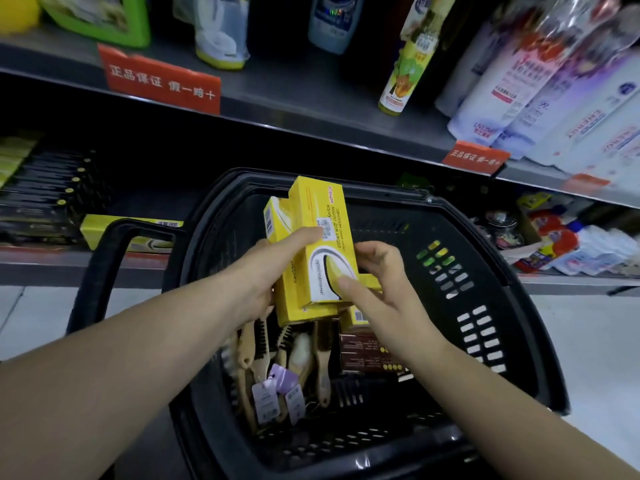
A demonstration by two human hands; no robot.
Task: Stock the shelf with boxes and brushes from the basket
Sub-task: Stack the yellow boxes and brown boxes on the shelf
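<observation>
A black plastic basket (491,306) stands in front of the shelf. Above it, my left hand (266,268) grips a stack of yellow boxes (318,216) from the left, thumb across the top box. My right hand (381,289) touches the same stack from the right, fingers on the front box's lower end. Several wooden brushes (256,344) with paper tags lie in the basket under the boxes. Brown boxes (363,355) and another yellow box (360,317) lie beside them, partly hidden by my right hand.
The lower shelf (69,261) holds a yellow box (104,226) and dark flat packs (41,188) at left, mixed goods at right. The upper shelf (311,109) carries bottles, refill pouches (540,95) and red price signs (162,81). The basket handle (104,268) rises at left.
</observation>
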